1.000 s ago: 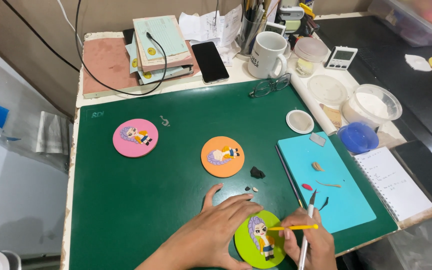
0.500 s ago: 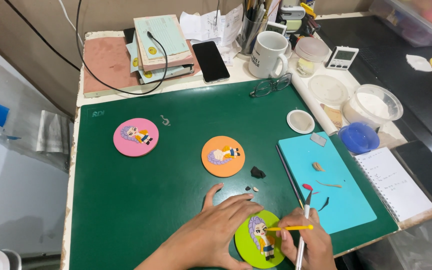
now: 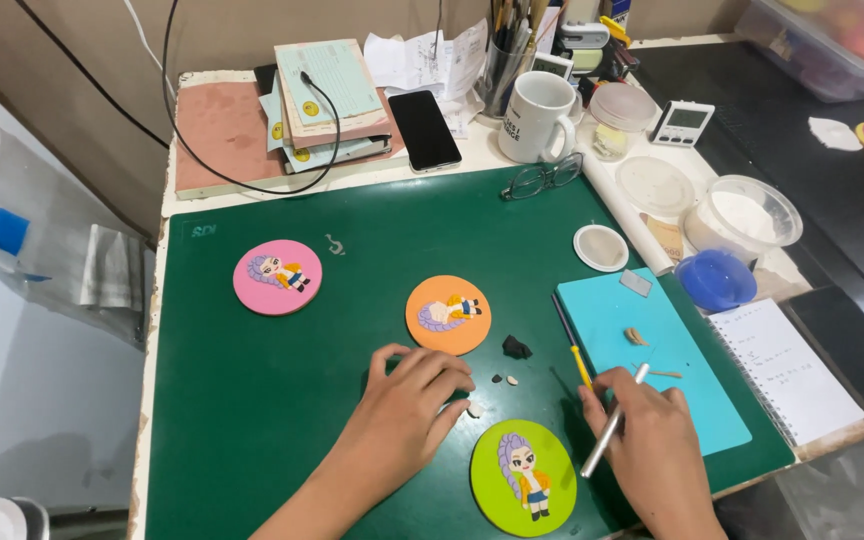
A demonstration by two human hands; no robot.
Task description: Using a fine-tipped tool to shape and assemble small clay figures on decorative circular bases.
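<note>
A lime-green round plaque (image 3: 522,478) with a purple-haired clay figure lies on the green cutting mat (image 3: 252,400), between my hands. My left hand (image 3: 402,405) rests palm-down on the mat just left of it, fingertips near some tiny clay bits (image 3: 502,379), holding nothing. Right of the plaque, my right hand (image 3: 657,450) grips a silver modelling tool (image 3: 610,428) and a thin yellow-handled tool (image 3: 578,362) that points away from me. An orange plaque (image 3: 448,314) and a pink plaque (image 3: 277,277) lie farther back. A black clay lump (image 3: 517,347) sits beside the orange one.
A cyan work sheet (image 3: 672,390) lies under my right hand, with a notebook (image 3: 782,365) to its right. Behind are a blue bowl (image 3: 715,279), a white powder tub (image 3: 742,215), lids, glasses (image 3: 544,178), a mug (image 3: 537,117), a phone (image 3: 425,129) and stacked books (image 3: 327,100).
Both hands have come off the lime-green plaque. The left hand moved up and left onto the mat; the right hand moved right, and the yellow tool now points away.
</note>
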